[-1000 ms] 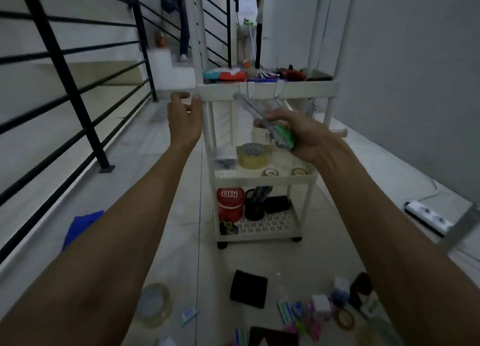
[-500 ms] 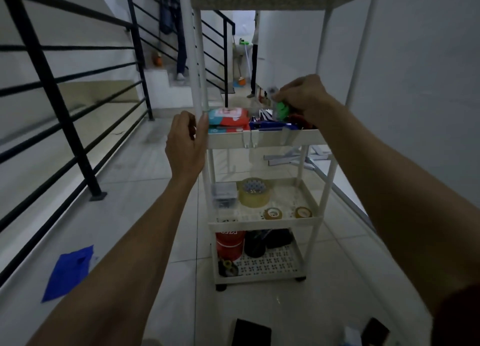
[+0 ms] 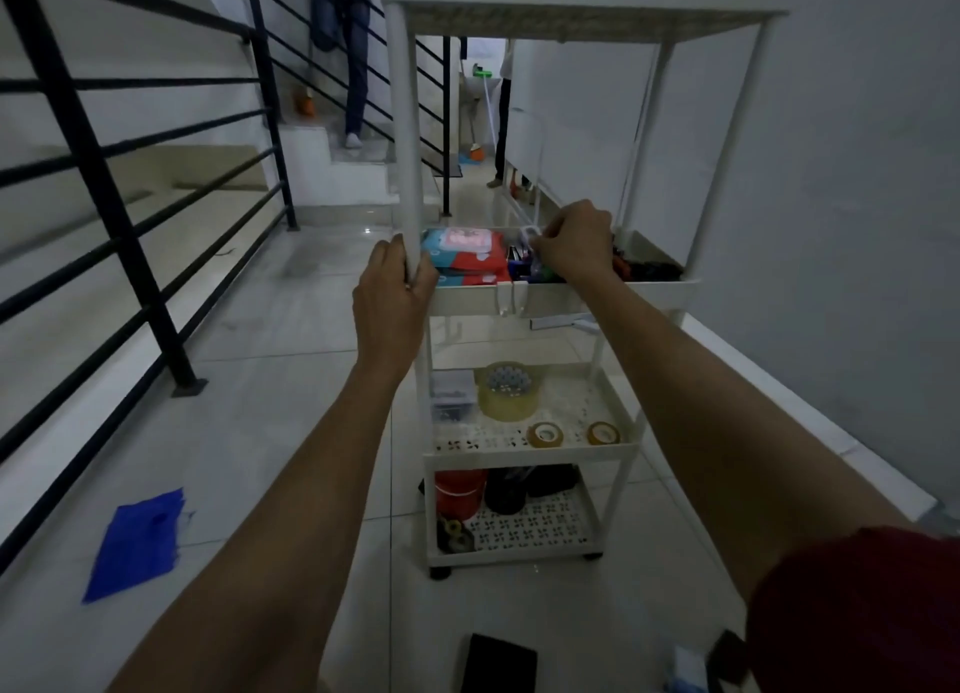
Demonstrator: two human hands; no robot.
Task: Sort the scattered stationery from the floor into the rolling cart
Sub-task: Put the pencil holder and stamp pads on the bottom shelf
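The white rolling cart (image 3: 660, 289) stands in front of me with several shelves. My left hand (image 3: 395, 287) grips its front left post. My right hand (image 3: 571, 242) is over the second shelf, fingers curled round a clear pen-like item (image 3: 530, 235) whose end shows by my fingertips. That shelf holds red and blue packs (image 3: 462, 250) and dark stationery. A big tape roll (image 3: 509, 391) and two small tape rolls (image 3: 545, 435) lie on the shelf below. A red tub (image 3: 460, 489) and a black cup (image 3: 506, 492) stand on the bottom shelf.
A black wallet-like item (image 3: 498, 664) and small boxes (image 3: 691, 666) lie on the floor near me. Blue paper (image 3: 135, 541) lies left. A black railing (image 3: 104, 172) runs along the left, a wall along the right. A person's legs (image 3: 353, 68) are on the stairs behind.
My right hand has carried the clear pen-like item from in front of the cart onto the second shelf. My view has dropped and moved closer. My left hand has kept its grip on the post.
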